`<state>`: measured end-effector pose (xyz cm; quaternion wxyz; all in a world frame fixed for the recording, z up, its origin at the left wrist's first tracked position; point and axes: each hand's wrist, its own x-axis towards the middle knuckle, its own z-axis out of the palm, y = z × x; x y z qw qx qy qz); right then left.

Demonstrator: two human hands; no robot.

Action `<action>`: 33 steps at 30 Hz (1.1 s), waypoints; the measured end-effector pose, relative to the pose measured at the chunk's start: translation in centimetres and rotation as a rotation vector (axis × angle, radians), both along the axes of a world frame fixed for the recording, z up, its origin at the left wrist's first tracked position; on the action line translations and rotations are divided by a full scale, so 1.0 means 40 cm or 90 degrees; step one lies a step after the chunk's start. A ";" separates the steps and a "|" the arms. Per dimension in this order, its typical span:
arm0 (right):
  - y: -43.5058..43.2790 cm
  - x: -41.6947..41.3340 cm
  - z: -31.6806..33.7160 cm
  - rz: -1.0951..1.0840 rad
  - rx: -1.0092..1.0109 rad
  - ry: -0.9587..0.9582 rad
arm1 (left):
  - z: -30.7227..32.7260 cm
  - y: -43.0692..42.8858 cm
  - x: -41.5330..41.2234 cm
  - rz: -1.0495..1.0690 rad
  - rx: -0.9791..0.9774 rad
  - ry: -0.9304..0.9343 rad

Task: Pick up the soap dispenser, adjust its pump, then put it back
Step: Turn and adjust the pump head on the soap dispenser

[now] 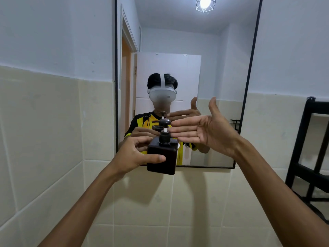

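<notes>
The left hand [137, 154] holds the soap dispenser [162, 157] up in the air, in front of the mirror [222, 68]. The thumb lies across the front of the dark, boxy bottle & the other fingers wrap round its left side, so it's squeezed tight. I think it's held this way to keep the bottle from turning while the top gets fixed. It stands straight up, prob. so no soap drips out.

The right hand [204, 132] is flat & open, palm turned to the bottle. Its fingers [179, 130] are straight & close together, w/ the thumb sticking up. The tips sit just beside the pump [165, 123]; can't tell if they touch it. Looks like it's about to push or turn the pump head. The pump is up, w/ a bit of white stem showing.

No shelf or sink shows under the bottle, so the spot to put it back isn't seen. The wall has cream tiles [53, 139] low down & pale paint above. A black rack [309, 148] stands at the right. A lamp [205, 3] shines in the mirror.
</notes>
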<state>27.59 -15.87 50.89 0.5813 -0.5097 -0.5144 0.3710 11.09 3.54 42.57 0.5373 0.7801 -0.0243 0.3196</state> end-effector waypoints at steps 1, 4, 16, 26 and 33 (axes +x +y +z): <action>-0.005 0.003 0.000 0.001 0.004 0.003 | -0.001 0.003 0.000 0.007 -0.002 -0.002; 0.002 -0.001 -0.003 -0.010 0.009 -0.014 | 0.000 -0.004 0.007 0.006 0.017 0.002; 0.018 -0.010 -0.012 -0.004 0.045 -0.029 | 0.000 -0.017 0.014 0.024 0.016 -0.027; 0.023 -0.037 -0.034 -0.120 0.065 -0.264 | -0.004 -0.028 0.005 0.038 -0.015 0.008; 0.047 -0.045 -0.060 -0.199 0.095 -0.269 | -0.007 -0.042 0.005 0.073 -0.031 0.009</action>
